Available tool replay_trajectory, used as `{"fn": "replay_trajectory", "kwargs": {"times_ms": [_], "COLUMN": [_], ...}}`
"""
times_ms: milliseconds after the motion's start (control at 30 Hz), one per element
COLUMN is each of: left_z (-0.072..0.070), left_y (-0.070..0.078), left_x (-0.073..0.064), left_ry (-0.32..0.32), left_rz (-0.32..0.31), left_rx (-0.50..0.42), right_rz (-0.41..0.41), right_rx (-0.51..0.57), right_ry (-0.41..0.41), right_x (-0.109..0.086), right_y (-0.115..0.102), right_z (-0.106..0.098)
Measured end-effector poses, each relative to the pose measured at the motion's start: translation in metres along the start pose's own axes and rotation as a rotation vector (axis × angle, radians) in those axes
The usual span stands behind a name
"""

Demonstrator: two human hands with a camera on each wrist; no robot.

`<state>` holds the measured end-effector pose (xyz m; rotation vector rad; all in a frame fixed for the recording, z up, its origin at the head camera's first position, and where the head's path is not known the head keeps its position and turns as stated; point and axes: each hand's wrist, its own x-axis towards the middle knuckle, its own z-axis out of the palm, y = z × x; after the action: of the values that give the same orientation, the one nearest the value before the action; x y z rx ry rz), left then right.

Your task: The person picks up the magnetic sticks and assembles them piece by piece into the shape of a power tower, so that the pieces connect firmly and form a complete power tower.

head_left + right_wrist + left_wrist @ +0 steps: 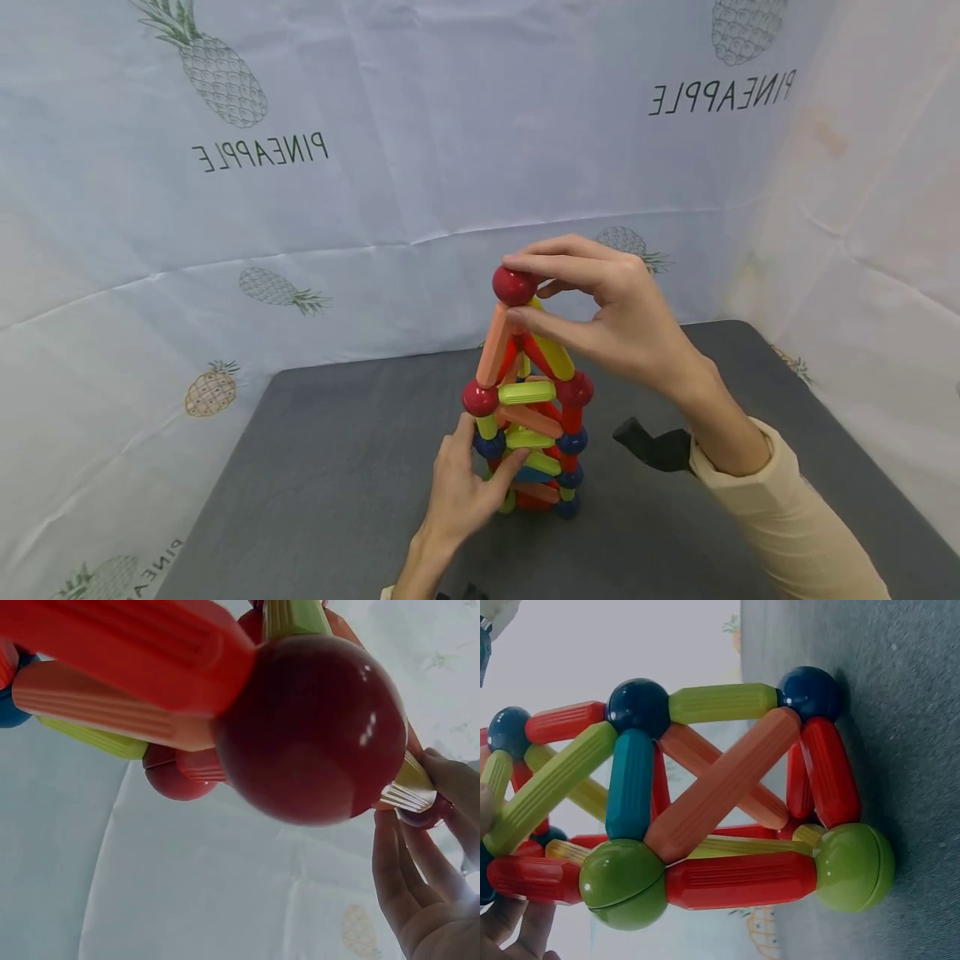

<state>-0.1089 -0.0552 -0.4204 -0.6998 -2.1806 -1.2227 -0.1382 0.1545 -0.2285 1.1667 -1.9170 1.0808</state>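
Note:
A tall tower of coloured magnetic rods and balls stands upright on the grey table. At its peak is a red ball, joined to an orange rod and a yellow rod. My right hand pinches this peak, fingers on the red ball and thumb by the orange rod's top. Lower down, my left hand grips the tower's left side between thumb and fingers. The left wrist view shows the lower levels, with a green ball and a teal rod. A larger red ball fills the right wrist view.
White cloth printed with pineapples hangs behind the table and along its sides. A black strap sticks out from the right sleeve. Table surface extends left and right of the tower.

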Motion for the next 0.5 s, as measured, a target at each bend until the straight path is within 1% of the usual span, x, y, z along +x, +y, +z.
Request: {"fn": "replay_trajectory", "kwargs": {"times_ms": [100, 267, 500], "left_z": [0.000, 0.002, 0.006], "left_y": [-0.004, -0.011, -0.020], "left_x": [0.005, 0.016, 0.027], "left_ry": [-0.003, 0.017, 0.025], "left_rz": [-0.015, 0.012, -0.025], "left_rx": [0.025, 0.052, 0.085], "right_rz": [0.016, 0.036, 0.064], "right_rx": [0.014, 0.050, 0.060], "right_ry": [0.002, 0.019, 0.036], "right_x": [0.003, 0.009, 0.013], "right_y": [0.006, 0.016, 0.029], "right_z": [0.002, 0.007, 0.010]}}
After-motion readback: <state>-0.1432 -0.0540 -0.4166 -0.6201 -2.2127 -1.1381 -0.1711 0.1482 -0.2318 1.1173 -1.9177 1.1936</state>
